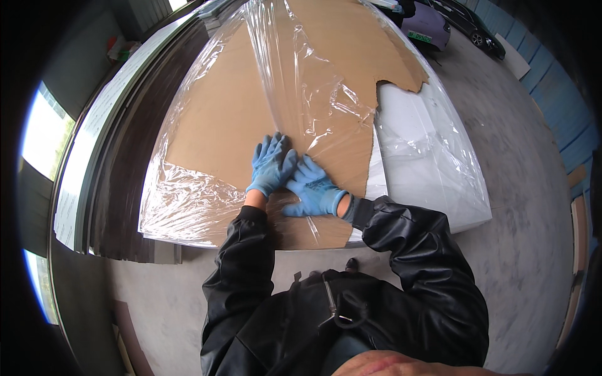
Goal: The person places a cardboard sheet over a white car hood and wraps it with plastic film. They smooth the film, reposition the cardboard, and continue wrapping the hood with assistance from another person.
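Both of my hands wear blue work gloves and press on a large flat stack wrapped in transparent plastic film (277,61). Under the film lies a brown cardboard sheet (211,117) with a torn right edge. My left hand (273,164) rests palm down near the middle, its fingers pointing to the far end. Close beside it, my right hand (316,188) lies with fingers spread and angled left. Neither hand holds anything. White panel surface (414,122) shows through the film on the right. Long creases in the film run from the far end towards my hands.
Dark and white panels (136,136) stand stacked along the left side. Far right, a purple car (425,23) and a black car (470,28) are parked, with part of another person (405,10) near the stack's far end. Boards (579,230) lean along the blue wall (564,103).
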A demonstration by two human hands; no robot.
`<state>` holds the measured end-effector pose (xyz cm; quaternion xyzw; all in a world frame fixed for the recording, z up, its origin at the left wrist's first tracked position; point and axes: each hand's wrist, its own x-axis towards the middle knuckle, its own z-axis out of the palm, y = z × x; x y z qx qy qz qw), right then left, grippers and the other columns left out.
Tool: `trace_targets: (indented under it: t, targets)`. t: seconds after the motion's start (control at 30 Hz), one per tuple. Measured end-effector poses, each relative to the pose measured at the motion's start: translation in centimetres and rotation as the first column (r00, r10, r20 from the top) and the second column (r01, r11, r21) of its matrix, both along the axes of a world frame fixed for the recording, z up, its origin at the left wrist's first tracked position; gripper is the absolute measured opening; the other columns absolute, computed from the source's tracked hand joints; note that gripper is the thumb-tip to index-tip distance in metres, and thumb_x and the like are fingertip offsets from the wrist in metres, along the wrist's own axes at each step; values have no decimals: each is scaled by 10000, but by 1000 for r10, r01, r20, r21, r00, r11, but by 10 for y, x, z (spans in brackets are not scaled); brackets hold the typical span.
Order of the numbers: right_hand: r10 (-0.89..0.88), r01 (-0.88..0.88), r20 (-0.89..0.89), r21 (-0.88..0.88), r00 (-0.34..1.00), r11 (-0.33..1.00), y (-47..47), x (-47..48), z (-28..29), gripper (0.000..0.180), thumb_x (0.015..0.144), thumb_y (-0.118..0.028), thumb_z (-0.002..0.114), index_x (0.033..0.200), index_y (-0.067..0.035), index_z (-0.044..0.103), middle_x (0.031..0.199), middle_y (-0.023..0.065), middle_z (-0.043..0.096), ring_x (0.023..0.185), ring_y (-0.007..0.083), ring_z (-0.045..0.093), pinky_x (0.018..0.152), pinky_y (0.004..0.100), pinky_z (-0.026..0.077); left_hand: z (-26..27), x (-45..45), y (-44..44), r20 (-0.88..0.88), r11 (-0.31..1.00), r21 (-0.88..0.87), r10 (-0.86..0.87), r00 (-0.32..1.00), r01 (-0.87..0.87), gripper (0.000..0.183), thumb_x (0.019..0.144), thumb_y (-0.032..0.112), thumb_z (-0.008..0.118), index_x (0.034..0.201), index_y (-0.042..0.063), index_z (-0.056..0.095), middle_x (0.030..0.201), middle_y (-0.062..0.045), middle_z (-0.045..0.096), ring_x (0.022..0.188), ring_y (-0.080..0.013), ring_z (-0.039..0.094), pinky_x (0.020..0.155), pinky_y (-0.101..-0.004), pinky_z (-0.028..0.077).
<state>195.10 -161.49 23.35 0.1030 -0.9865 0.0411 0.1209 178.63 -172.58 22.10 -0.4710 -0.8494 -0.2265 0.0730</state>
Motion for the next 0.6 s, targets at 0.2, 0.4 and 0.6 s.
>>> trace_targets:
  t: [0.2,0.4,0.6]
  targets:
    - [-5,5,42,-1,999,1000,1,1,-1,897,923,-777,552,1491,-84,598,1557,272,532,1517,475,376,1304,619,130,-4,-4,1,32,1000,-11,1,999,0,685,1043,546,506,1574,113,536,1672,-165,470,1579,-425,344,1291,-539,235]
    - [35,-41,-78,-79,996,996,1,0,2,842,925,-726,587,1479,-91,596,1534,273,535,1495,462,410,1296,617,165,17,-11,-5,146,993,-103,-50,988,66,771,1017,596,534,1601,95,493,1708,-178,411,1589,-443,319,1298,-551,221]
    - [79,-109,-96,-369,992,923,29,-5,35,585,957,-454,721,1359,-34,662,1438,206,628,1382,412,562,1178,509,436,68,-41,-17,383,916,-201,-253,888,348,805,1036,633,573,1576,39,509,1606,-212,527,1544,-415,404,1242,-461,341]
